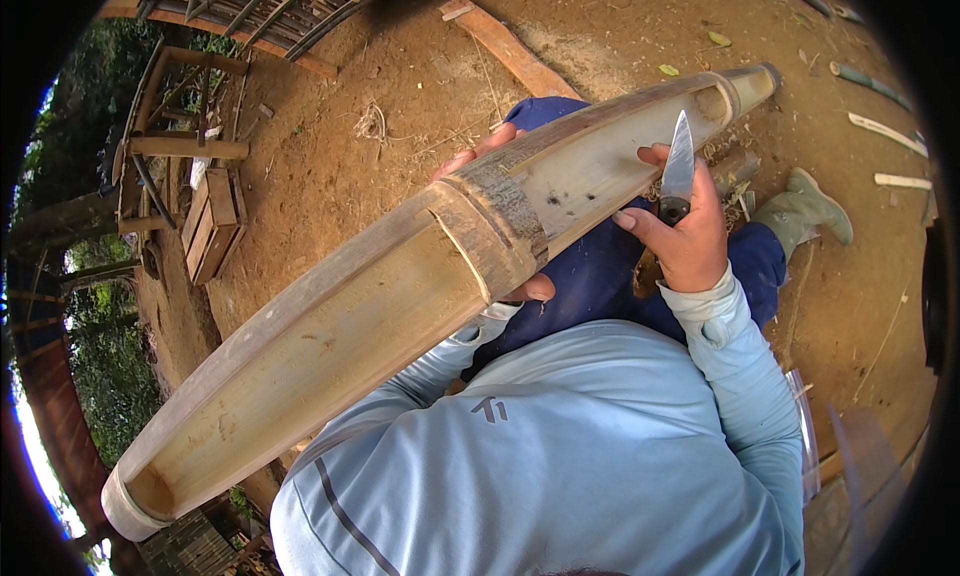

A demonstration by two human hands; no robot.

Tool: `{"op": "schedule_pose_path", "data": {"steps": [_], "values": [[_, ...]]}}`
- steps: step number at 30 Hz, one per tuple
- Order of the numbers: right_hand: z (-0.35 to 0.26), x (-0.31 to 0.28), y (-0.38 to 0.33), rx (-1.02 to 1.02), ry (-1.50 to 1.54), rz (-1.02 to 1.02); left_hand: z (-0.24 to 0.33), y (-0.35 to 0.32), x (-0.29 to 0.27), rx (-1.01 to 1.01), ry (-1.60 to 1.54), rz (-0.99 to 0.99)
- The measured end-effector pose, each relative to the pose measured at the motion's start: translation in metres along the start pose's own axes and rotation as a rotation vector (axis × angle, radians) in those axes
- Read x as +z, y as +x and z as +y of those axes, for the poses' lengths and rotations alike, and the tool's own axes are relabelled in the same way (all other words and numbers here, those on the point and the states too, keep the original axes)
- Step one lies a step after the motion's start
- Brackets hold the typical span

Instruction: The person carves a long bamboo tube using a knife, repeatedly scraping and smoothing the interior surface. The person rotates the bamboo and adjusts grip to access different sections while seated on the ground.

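Observation:
A long split bamboo trunk lies slantwise across my lap, from lower left to upper right. Its hollow, pale inside faces up, with a thick node band near the middle and dark specks to the right of it. Beneath that node my left hand supports the bamboo; fingers show at the far edge and the thumb at the near edge, while the palm is hidden. My right hand is closed around a knife, its pointed blade directed upward in front of the bamboo's right part. The knife's handle is mostly covered by the fingers.
A flat wooden plank lies on the dirt floor ahead. To the left stand a wooden frame and a wooden crate. Cut sticks lie at the far right, beyond my boot. Shavings are scattered around.

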State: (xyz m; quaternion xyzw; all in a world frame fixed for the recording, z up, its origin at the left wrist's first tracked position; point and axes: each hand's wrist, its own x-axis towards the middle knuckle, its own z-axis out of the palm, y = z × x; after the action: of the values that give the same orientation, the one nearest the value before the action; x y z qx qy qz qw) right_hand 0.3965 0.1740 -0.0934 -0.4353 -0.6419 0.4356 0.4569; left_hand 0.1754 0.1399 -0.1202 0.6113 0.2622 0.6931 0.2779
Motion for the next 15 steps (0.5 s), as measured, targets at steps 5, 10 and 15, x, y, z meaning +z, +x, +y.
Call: {"op": "schedule_pose_path", "data": {"steps": [5,10,15], "values": [[0.0018,0.0003,-0.0008,-0.006,-0.017,0.006,0.0,0.0003,-0.0015,0.01,0.019,-0.016],[0.0016,0.0004,-0.0017,0.011,0.0,0.006,0.0002,0.0012,-0.0006,0.021,0.027,-0.016],[0.0024,0.0007,-0.0014,-0.007,0.0,0.006,0.0,-0.0013,-0.0013,0.014,0.022,-0.012]]}}
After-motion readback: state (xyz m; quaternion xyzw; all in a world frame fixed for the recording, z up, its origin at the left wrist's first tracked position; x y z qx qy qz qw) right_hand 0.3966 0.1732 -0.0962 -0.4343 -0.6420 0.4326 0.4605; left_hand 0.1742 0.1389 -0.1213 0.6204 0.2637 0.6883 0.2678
